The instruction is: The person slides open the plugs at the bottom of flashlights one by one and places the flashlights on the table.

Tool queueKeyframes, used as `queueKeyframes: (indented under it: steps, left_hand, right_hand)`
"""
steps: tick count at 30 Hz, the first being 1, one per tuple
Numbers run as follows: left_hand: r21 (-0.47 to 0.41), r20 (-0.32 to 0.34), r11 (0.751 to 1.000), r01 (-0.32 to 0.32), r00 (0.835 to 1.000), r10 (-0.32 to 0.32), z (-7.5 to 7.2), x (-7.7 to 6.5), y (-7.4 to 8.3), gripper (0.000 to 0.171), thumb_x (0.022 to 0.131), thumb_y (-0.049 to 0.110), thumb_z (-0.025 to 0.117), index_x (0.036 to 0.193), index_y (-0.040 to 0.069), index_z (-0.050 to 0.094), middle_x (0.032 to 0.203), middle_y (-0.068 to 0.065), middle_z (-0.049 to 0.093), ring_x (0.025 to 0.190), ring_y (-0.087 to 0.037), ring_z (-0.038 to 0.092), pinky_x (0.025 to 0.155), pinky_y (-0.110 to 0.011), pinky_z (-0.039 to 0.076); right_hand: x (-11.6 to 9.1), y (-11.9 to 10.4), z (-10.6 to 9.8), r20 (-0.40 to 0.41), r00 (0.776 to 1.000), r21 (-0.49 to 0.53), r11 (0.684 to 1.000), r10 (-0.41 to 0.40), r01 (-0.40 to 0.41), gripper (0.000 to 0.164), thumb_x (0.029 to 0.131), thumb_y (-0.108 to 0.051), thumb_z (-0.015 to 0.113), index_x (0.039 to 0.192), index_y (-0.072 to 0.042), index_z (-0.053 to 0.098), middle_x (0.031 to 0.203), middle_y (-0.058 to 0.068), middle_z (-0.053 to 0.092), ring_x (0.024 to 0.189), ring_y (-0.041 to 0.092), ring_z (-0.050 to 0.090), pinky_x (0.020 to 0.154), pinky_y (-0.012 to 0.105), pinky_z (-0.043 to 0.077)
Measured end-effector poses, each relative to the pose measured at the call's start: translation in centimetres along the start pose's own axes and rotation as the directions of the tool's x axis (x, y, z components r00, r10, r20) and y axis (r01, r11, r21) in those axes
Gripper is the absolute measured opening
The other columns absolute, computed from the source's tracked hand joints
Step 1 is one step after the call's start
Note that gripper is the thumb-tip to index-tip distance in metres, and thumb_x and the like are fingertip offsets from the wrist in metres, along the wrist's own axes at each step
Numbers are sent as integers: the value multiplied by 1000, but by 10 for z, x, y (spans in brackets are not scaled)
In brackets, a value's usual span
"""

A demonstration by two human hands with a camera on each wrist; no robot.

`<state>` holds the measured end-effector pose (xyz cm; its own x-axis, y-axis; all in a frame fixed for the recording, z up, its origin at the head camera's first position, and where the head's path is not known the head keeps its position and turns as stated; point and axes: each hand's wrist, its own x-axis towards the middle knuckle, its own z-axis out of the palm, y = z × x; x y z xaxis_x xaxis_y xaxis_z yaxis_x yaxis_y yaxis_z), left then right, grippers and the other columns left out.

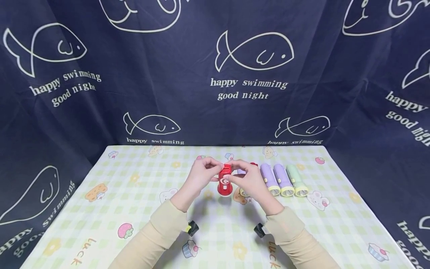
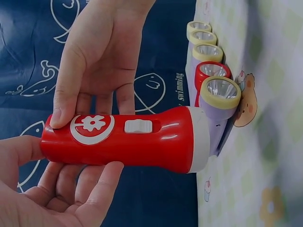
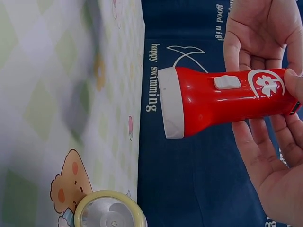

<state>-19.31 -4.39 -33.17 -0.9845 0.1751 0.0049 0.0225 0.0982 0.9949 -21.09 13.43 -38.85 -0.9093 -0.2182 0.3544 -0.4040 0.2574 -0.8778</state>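
A red flashlight (image 1: 225, 178) with a white rim, a white switch and a white flower emblem hangs lens-down just above the table, held between both hands. My left hand (image 1: 200, 175) has its thumb at the tail end, its fingers along the side of the barrel. From the other side my right hand (image 1: 249, 180) pinches the barrel near the tail, its thumb beside the emblem (image 2: 93, 124). In the right wrist view a small dark gap shows at the tail end of the red flashlight (image 3: 222, 97).
Right of the hands stands a row of flashlights, lenses facing me: a purple one (image 2: 215, 120) and a red one (image 2: 199, 87) partly hidden, two purple ones (image 1: 267, 173) (image 1: 281, 175), and a green one (image 1: 294, 175). A checked cloth (image 1: 141, 209) covers the table; a dark blue curtain (image 1: 198, 67) hangs behind.
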Motion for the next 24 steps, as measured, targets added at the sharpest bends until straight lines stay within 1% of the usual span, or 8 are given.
queueKeyframes:
  steps: [2,3,9,10,12,16,20,24]
  left_hand:
    - [-2,0,1000,1,1000,-1,0,0,0,14,88,4,61,94,-8,65,88,-12,67,75,-12,64,74,-39,58]
    - [-2,0,1000,2,1000,-2,0,0,0,13,88,4,61,94,-7,65,88,-12,67,75,-12,64,74,-39,58]
    - [-17,-12,1000,-5,1000,5,0,16,-25,14,88,7,63,94,-5,66,89,-10,67,75,-11,63,71,-40,58]
    - [-20,-14,1000,-7,1000,7,0,18,-30,14,88,8,64,94,-4,66,89,-10,67,75,-11,63,71,-40,58]
    - [-22,-14,1000,-10,1000,10,0,18,-29,15,88,9,64,94,-4,66,89,-10,67,75,-10,64,71,-40,58]
    - [-29,-6,1000,-8,1000,8,0,18,-28,13,87,8,64,93,-3,66,88,-10,67,75,-11,64,70,-36,59]
    - [-32,5,999,-10,1000,10,0,18,-27,12,86,8,65,91,-3,66,87,-10,67,74,-11,64,70,-36,59]
    - [-30,12,1000,-11,1000,11,0,19,-28,12,86,8,67,91,-3,66,85,-9,67,73,-10,64,70,-36,59]
  right_hand:
    - [0,0,0,6,1000,1,1000,0,0,38,76,-8,78,112,-2,66,101,15,69,89,14,67,75,27,57]
    - [0,-4,0,10,1000,0,1000,6,-6,38,76,-6,78,112,-1,66,101,16,69,89,15,67,76,28,57]
    - [0,-6,0,15,1000,-2,1000,17,-17,39,76,-6,77,113,1,65,101,18,69,93,29,66,77,29,57]
    - [0,-2,0,13,1000,1,1000,14,-14,39,76,-7,78,113,0,65,101,16,69,93,29,66,77,28,57]
    - [0,-1,0,9,1000,3,1000,12,-12,40,75,-11,79,112,-2,66,101,14,69,93,27,66,77,27,57]
    - [0,-1,-1,4,1000,13,1000,8,-8,39,75,-12,79,111,-3,67,99,14,70,93,23,66,77,27,57]
    - [0,-1,-1,8,1000,23,1000,0,0,37,75,-10,79,110,-3,67,98,14,69,91,15,66,77,27,57]
    - [0,-1,-1,20,1000,35,999,-11,10,36,75,-8,79,109,-1,67,100,15,69,89,12,67,76,28,57]
